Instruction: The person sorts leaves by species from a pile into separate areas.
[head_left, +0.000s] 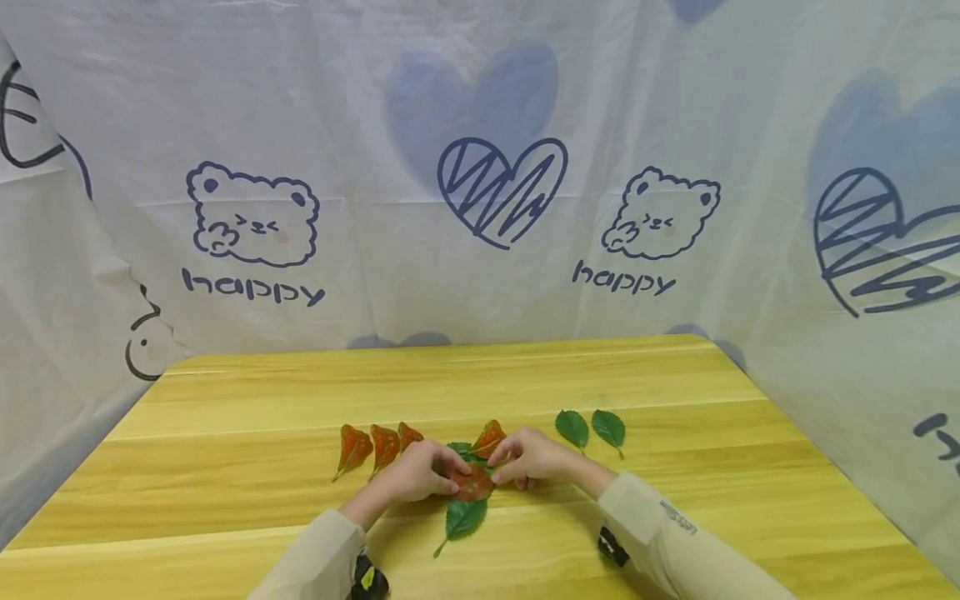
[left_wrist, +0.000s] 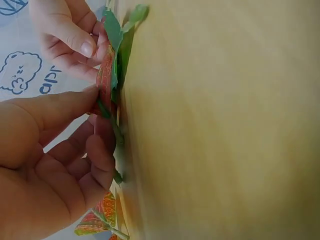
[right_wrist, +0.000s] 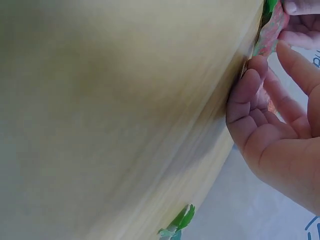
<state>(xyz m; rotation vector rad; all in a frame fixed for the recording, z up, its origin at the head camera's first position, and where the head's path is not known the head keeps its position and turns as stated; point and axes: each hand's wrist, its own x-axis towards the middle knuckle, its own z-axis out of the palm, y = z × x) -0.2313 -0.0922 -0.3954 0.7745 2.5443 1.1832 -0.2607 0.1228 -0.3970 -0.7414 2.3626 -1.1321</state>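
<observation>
My left hand [head_left: 420,473] pinches a red leaf [head_left: 474,483] between thumb and finger near its stem end, as the left wrist view shows. That leaf lies across a green leaf [head_left: 465,518] whose stem points toward me. At the red leaf's right end is my right hand [head_left: 534,458], its fingers partly curled beside the leaf edge; whether they grip it cannot be told. Behind the hands, another red leaf [head_left: 489,438] and a green leaf [head_left: 461,448] meet the group, partly covered. In the right wrist view, the red leaf [right_wrist: 272,31] stands tilted above the tabletop.
Several red leaves, one of them a red leaf [head_left: 354,448] at the far end, form a row to the left. Two green leaves lie on the right, a nearer green leaf [head_left: 572,428] and a farther green leaf [head_left: 608,429]. A printed white cloth [head_left: 360,125] hangs behind the wooden table [head_left: 247,500].
</observation>
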